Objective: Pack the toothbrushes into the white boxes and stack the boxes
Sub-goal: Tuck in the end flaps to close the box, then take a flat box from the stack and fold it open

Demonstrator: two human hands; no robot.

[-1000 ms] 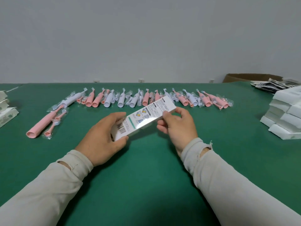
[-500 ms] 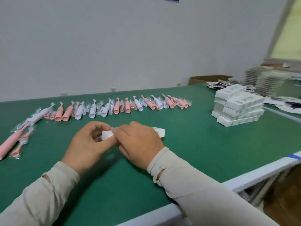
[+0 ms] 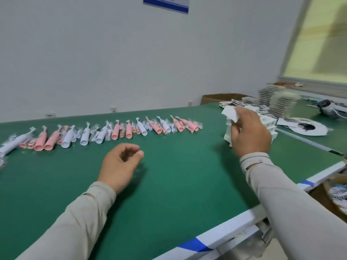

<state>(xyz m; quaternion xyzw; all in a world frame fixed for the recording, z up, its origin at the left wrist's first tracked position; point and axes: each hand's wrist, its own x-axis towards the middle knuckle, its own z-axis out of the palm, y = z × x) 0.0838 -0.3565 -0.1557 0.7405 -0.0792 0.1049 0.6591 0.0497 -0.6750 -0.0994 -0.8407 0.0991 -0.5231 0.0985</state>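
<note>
A row of pink and white toothbrushes [image 3: 116, 131] in clear bags lies along the far side of the green table [image 3: 178, 184]. My right hand [image 3: 249, 134] grips a white box [image 3: 230, 113] by one end, holding it just above the stack of white boxes [image 3: 228, 136] at the right. The hand hides most of that stack. My left hand [image 3: 122, 162] hovers over the middle of the table with its fingers loosely curled and nothing in them.
Behind the stack are a brown cardboard box [image 3: 221, 97], piles of printed cards [image 3: 276, 102] and loose printed sheets [image 3: 304, 127]. The table's white front edge with blue tape [image 3: 195, 244] runs diagonally at the lower right.
My right hand has carried the white box from the table's middle over to the stack on the right. My left hand has let go of it. The view has swung right.
</note>
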